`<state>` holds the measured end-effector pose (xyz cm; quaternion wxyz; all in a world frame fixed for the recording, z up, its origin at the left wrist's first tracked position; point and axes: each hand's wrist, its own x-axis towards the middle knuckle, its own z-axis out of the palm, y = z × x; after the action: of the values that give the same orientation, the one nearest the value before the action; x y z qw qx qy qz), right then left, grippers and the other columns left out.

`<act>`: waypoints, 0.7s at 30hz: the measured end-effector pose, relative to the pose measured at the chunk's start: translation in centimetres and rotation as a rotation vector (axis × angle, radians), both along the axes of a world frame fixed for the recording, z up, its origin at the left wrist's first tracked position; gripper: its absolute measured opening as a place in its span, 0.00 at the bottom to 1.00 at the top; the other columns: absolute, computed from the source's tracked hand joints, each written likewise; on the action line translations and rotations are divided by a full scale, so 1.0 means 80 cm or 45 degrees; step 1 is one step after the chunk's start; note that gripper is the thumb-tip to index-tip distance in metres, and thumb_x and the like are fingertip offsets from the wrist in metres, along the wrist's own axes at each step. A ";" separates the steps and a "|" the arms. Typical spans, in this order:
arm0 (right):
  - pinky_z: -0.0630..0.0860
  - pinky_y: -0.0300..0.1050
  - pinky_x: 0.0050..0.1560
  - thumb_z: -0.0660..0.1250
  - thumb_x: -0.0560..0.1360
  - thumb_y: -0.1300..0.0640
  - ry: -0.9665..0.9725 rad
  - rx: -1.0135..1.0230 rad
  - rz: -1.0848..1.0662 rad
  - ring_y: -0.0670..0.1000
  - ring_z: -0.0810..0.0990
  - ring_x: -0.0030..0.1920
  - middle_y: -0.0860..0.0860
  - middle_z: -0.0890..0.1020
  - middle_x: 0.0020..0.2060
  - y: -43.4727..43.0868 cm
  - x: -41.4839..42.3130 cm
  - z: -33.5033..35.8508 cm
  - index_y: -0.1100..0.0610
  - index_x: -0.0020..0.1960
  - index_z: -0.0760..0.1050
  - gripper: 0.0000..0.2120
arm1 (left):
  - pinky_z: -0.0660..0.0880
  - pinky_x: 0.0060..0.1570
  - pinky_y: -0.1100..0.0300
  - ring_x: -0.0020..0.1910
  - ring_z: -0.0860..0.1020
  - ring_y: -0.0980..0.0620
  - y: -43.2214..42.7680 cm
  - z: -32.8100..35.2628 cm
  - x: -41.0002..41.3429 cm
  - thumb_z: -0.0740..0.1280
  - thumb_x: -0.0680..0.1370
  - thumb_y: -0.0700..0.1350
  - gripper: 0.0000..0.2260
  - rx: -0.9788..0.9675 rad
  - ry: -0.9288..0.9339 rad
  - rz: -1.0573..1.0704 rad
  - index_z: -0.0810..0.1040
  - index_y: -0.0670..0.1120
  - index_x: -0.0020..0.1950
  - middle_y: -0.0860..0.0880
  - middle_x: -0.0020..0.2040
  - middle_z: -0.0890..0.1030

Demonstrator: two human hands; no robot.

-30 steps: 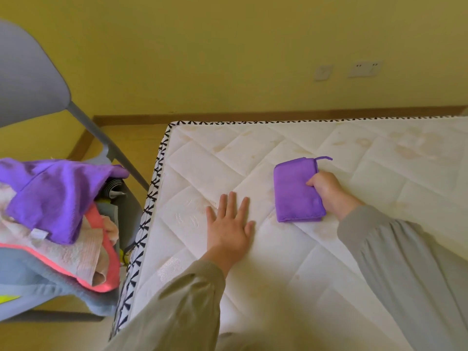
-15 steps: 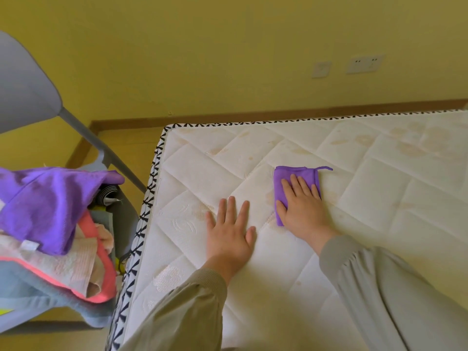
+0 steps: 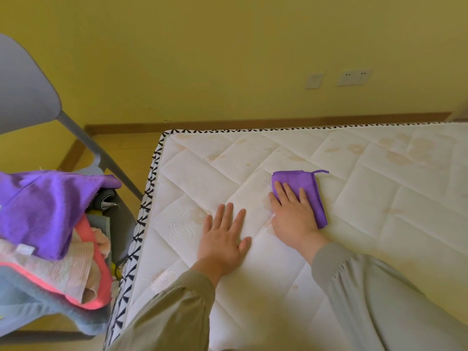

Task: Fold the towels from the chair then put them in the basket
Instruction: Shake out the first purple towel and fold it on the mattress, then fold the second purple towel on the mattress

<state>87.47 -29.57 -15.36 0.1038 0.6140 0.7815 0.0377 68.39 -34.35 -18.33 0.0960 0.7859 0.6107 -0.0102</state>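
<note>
Towels (image 3: 58, 262) lay heaped on the grey chair (image 3: 22, 84) at the far left, with an unfolded purple towel (image 3: 45, 206) on top of a pink-edged one and a blue one. On the mattress (image 3: 392, 236), the left hand (image 3: 222, 239) rested palm down with its fingers straight and slightly spread, holding nothing. Just to its right, the right hand (image 3: 293, 216) pressed flat, fingers straight, on the folded purple towel (image 3: 293, 176), covering its near left part. The towel's hanging loop stuck out at its far right corner.
</note>
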 end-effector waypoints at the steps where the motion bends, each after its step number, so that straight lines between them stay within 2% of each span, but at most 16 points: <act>1: 0.44 0.58 0.74 0.52 0.79 0.49 -0.003 -0.021 -0.014 0.53 0.45 0.77 0.54 0.43 0.78 0.002 0.004 0.002 0.54 0.77 0.48 0.30 | 0.36 0.74 0.47 0.76 0.34 0.48 -0.002 0.001 0.000 0.43 0.79 0.62 0.29 -0.001 -0.002 0.005 0.37 0.54 0.77 0.48 0.78 0.36; 5: 0.45 0.57 0.74 0.52 0.79 0.49 0.104 -0.094 -0.066 0.51 0.45 0.77 0.53 0.43 0.77 0.001 -0.001 0.012 0.54 0.78 0.47 0.30 | 0.35 0.73 0.48 0.75 0.33 0.49 -0.011 0.005 -0.006 0.44 0.79 0.62 0.29 -0.027 -0.004 -0.005 0.38 0.54 0.77 0.49 0.78 0.36; 10: 0.45 0.55 0.74 0.52 0.78 0.48 0.349 -0.029 -0.067 0.52 0.47 0.77 0.54 0.46 0.78 -0.021 -0.057 0.029 0.56 0.77 0.50 0.30 | 0.34 0.72 0.48 0.75 0.33 0.49 -0.027 0.026 -0.038 0.47 0.80 0.61 0.29 -0.052 0.019 -0.034 0.40 0.54 0.78 0.49 0.78 0.37; 15: 0.47 0.56 0.74 0.55 0.77 0.46 0.588 0.013 -0.114 0.51 0.49 0.77 0.53 0.51 0.77 -0.045 -0.112 0.059 0.56 0.76 0.49 0.32 | 0.35 0.72 0.48 0.76 0.34 0.48 -0.049 0.067 -0.098 0.49 0.81 0.59 0.30 0.001 0.157 0.043 0.39 0.51 0.78 0.48 0.78 0.36; 21: 0.48 0.57 0.75 0.54 0.78 0.45 0.656 0.085 -0.013 0.52 0.50 0.77 0.54 0.53 0.77 -0.070 -0.173 0.107 0.56 0.77 0.48 0.32 | 0.36 0.72 0.49 0.76 0.35 0.49 -0.078 0.125 -0.161 0.52 0.80 0.57 0.31 0.121 0.174 0.122 0.43 0.50 0.78 0.48 0.78 0.38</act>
<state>73.65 -35.16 -6.77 -0.1189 0.6105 0.7773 -0.0946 55.54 -40.60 -8.33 0.0170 0.7570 0.6525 -0.0303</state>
